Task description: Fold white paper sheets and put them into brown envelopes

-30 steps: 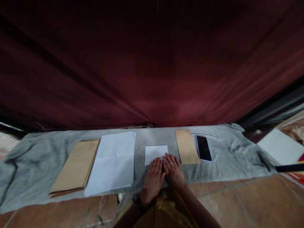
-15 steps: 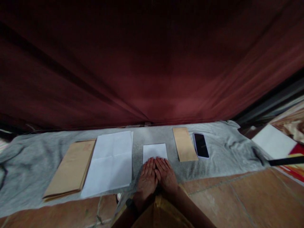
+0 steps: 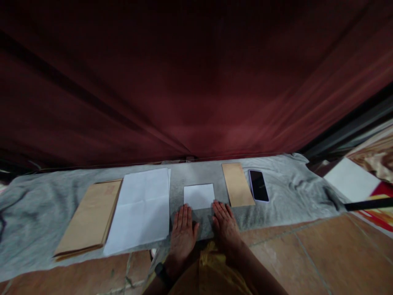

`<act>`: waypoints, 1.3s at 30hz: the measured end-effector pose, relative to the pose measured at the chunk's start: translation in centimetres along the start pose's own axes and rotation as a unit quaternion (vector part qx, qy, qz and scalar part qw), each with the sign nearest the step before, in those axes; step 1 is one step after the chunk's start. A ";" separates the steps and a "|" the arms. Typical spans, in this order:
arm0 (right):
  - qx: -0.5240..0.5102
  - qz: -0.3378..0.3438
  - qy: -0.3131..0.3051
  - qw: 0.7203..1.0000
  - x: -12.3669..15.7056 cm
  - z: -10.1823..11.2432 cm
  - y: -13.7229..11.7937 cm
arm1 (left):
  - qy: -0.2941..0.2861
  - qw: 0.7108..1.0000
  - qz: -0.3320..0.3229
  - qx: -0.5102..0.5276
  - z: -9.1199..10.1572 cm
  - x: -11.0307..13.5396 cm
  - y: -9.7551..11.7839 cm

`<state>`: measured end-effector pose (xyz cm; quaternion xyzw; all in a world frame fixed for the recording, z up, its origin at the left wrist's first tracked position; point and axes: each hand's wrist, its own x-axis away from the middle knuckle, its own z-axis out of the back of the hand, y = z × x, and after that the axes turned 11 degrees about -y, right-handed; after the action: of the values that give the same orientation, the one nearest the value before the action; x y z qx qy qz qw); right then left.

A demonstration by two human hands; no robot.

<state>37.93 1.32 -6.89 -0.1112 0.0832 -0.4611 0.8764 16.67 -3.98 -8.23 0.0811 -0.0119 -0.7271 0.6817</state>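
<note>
A small white rectangle of folded paper (image 3: 199, 196) lies flat on the grey cloth (image 3: 196, 174) in front of me. My left hand (image 3: 183, 229) rests palm down, fingers stretched out, its fingertips at the paper's near left corner. At the near right corner lies my right hand (image 3: 225, 223), also flat and open, fingertips by the edge. Neither hand holds anything. To the left are large white sheets (image 3: 141, 209) with crease lines. A brown envelope (image 3: 238, 184) lies a little beyond my right hand.
A stack of large brown envelopes (image 3: 89, 217) sits at the far left. Right of the single envelope is a phone (image 3: 258, 185) in a pale purple case. A dark red curtain (image 3: 196, 123) hangs behind the cloth. Tiled floor (image 3: 291, 254) shows below.
My hands were side by side on the near part of the white paper. They have moved apart to its two near corners, uncovering it.
</note>
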 end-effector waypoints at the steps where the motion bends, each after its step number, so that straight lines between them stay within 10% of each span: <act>1: 0.000 0.000 0.000 1.000 0.0 0.0 0.0 | -0.004 1.000 -0.001 0.006 0.2 -0.3 0.2; 12: 0.017 0.012 -0.015 1.000 0.0 0.0 -0.2 | -0.047 0.988 -0.145 0.024 -0.3 -6.4 4.7; 25: -0.002 -0.008 -0.001 1.000 -0.1 0.0 -0.1 | -0.021 0.999 0.022 0.009 -0.4 -7.3 -0.4; 39: -0.010 0.015 0.006 1.000 -6.1 -0.7 1.0 | -0.049 0.997 -0.062 0.017 -0.6 -6.8 1.0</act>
<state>35.11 6.82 -7.57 -0.1163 0.0949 -0.4476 0.8816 18.09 2.79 -8.01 0.0578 -0.0526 -0.7707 0.6324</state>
